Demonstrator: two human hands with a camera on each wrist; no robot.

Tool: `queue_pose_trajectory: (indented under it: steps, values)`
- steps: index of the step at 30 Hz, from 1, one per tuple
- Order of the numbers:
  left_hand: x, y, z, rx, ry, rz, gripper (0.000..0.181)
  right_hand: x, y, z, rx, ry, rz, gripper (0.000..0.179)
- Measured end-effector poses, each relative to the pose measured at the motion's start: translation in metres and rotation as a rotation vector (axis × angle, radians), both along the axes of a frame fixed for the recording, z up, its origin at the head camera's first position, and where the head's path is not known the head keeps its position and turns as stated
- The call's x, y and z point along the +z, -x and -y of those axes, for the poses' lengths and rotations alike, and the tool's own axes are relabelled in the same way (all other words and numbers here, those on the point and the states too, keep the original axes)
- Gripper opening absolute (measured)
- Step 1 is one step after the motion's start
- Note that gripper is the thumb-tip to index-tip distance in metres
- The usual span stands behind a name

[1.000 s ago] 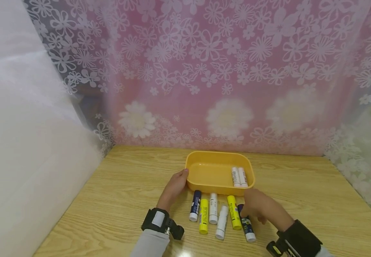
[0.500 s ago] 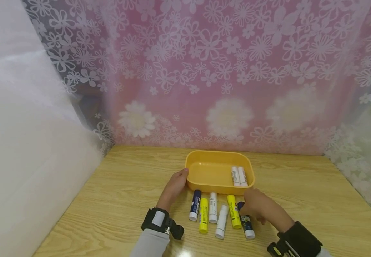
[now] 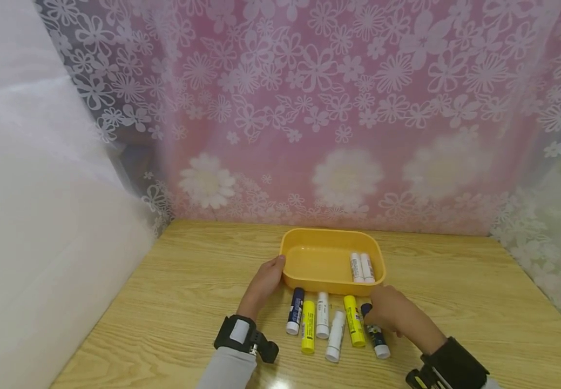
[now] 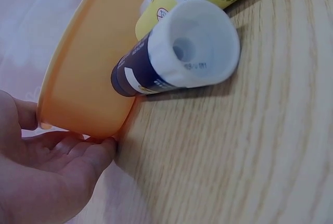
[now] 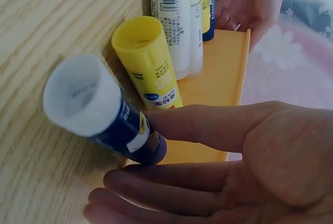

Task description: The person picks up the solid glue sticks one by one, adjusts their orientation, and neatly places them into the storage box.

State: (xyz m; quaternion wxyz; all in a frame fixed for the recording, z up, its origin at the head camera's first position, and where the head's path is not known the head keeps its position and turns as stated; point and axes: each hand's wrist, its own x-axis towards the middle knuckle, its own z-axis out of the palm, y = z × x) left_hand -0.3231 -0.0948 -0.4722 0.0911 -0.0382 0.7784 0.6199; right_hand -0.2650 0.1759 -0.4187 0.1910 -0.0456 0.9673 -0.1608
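My left hand (image 3: 265,280) holds the left end of a yellow plastic tray (image 3: 316,285), thumb over the rim and fingers against the outside wall, as the left wrist view shows. My right hand (image 3: 394,312) pinches a dark blue glue stick (image 3: 378,341) with a white end, between thumb and fingers; in the right wrist view that glue stick (image 5: 122,125) lies beside a yellow glue stick (image 5: 148,60). Two white glue sticks (image 3: 362,268) lie side by side in the tray's right end.
Before the tray lie another dark blue glue stick (image 3: 295,312), a yellow one (image 3: 308,327), two white ones (image 3: 323,315) and a second yellow one (image 3: 354,321). A flowered pink curtain (image 3: 280,151) hangs behind the wooden table (image 3: 188,281).
The dark blue glue stick at my right hand has shifted a little, its white end swinging slightly right and away from me. My left hand and the tray stay in place.
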Motion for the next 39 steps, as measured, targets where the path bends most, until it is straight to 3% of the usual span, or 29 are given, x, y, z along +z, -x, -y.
queue_pose_trajectory:
  steps: [21,30,39]
  values:
    - [-0.001,-0.002,0.002,0.001,0.008,-0.001,0.058,-0.004,-0.003,0.003,0.023,0.006,-0.101,0.019]
    - [0.0,-0.001,0.002,-0.002,-0.001,0.009,0.059,-0.01,0.001,0.0,-0.005,0.057,-0.06,0.012]
    - [0.001,-0.002,0.001,0.0,0.016,0.014,0.059,-0.018,0.004,-0.001,0.008,0.08,-0.089,0.014]
